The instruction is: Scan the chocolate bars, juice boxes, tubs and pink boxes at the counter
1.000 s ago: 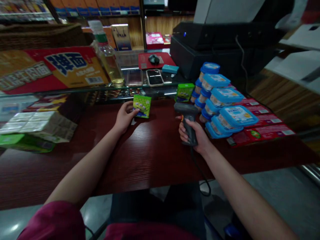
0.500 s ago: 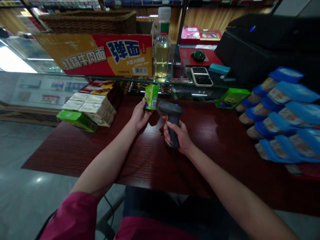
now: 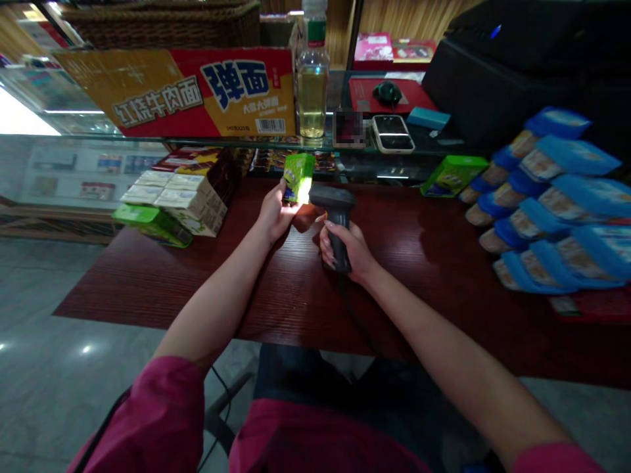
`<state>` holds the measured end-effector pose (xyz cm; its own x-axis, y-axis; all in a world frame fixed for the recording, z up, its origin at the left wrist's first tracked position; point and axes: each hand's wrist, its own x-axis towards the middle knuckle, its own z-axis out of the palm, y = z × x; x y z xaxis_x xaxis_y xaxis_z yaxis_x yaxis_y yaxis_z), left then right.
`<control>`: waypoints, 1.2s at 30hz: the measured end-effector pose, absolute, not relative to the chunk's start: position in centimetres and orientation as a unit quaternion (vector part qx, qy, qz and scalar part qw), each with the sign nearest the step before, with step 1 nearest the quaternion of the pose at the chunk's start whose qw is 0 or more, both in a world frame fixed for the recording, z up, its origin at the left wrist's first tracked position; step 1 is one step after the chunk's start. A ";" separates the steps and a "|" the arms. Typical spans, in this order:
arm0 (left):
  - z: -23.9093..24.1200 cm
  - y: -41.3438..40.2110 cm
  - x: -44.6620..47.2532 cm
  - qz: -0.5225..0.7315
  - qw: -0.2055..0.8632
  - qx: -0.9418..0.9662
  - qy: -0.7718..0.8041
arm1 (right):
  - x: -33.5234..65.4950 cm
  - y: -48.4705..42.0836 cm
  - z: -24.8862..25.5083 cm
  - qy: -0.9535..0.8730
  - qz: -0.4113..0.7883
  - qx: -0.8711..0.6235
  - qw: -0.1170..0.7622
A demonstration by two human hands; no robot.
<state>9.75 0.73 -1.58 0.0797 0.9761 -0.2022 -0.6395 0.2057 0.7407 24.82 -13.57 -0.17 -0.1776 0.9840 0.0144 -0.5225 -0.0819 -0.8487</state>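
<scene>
My left hand (image 3: 277,211) is closed around a small green box (image 3: 297,176), held upright above the dark wooden table (image 3: 286,289). In my right hand (image 3: 350,248) is a black barcode scanner (image 3: 333,197), gripped by its handle. The scanner's head points left at the box, a short gap away. Bright light falls on the box's lower right side and on my left fingertips. A cable hangs from the bottom of the handle.
White cartons (image 3: 177,197) and a green box (image 3: 150,223) sit at left. At right stand another green box (image 3: 452,176) and stacked blue-lidded tubs (image 3: 552,217). Behind are a noodle carton (image 3: 187,98), a bottle (image 3: 313,98) and a phone (image 3: 393,134) on a glass shelf.
The scanner's light now shines on the green box, where it was dark before. Both hands keep their grips. The whole view has shifted slightly, with the shelf things sitting higher in the picture.
</scene>
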 end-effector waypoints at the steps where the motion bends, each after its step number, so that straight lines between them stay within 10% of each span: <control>1: -1.6 0.7 9.7 0.583 0.689 0.254 0.348 | 24.9 -13.5 -0.3 -0.376 0.664 -0.305 0.569; 14: -1.8 -1.8 8.5 0.599 0.622 0.369 0.344 | 26.1 -14.8 -0.4 -0.381 0.671 -0.309 0.556; 27: -2.5 -7.9 1.2 0.457 0.213 0.695 0.513 | 26.6 -15.0 -0.2 -0.363 0.671 -0.323 0.560; 36: -1.6 -12.5 -4.2 0.434 0.154 0.687 0.562 | 26.5 -15.2 0.0 -0.378 0.664 -0.318 0.562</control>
